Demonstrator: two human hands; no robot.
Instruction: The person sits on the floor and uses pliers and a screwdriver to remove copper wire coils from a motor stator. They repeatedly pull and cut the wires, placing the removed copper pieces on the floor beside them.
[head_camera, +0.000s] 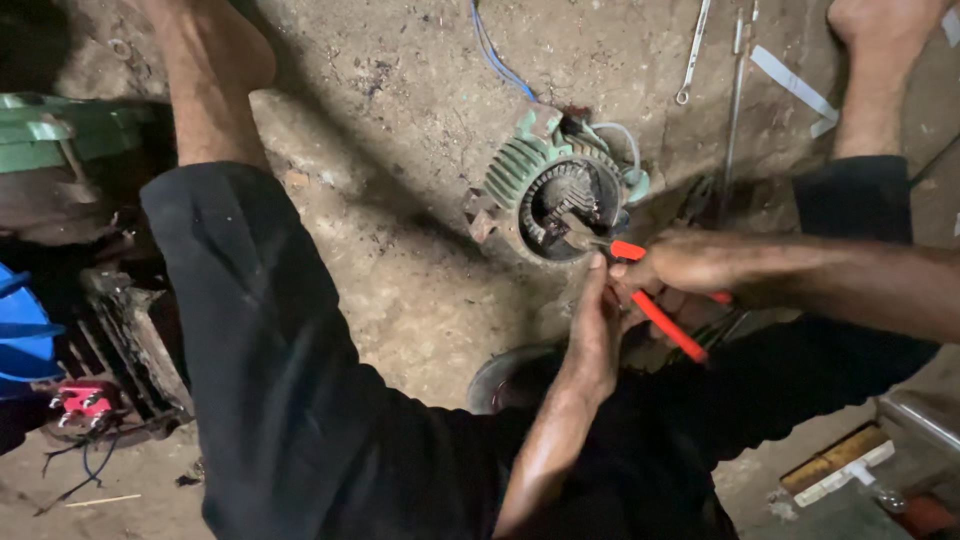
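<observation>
A green finned electric motor housing (530, 165) lies on the dirty concrete floor (400, 120), its open end showing dark windings (570, 205) inside. My right hand (690, 265) grips red-handled pliers (655, 310), whose jaws reach into the opening. My left hand (595, 330) comes up from below and rests against the pliers just beneath the housing rim. White and blue wires (500, 60) trail from the motor's top.
My knees in black trousers (260, 330) flank the motor, with bare feet at top left and top right. Wrenches (693, 55) lie at upper right. Another green motor (60, 130), a blue part (25, 330) and a red terminal piece (85, 400) sit at the left.
</observation>
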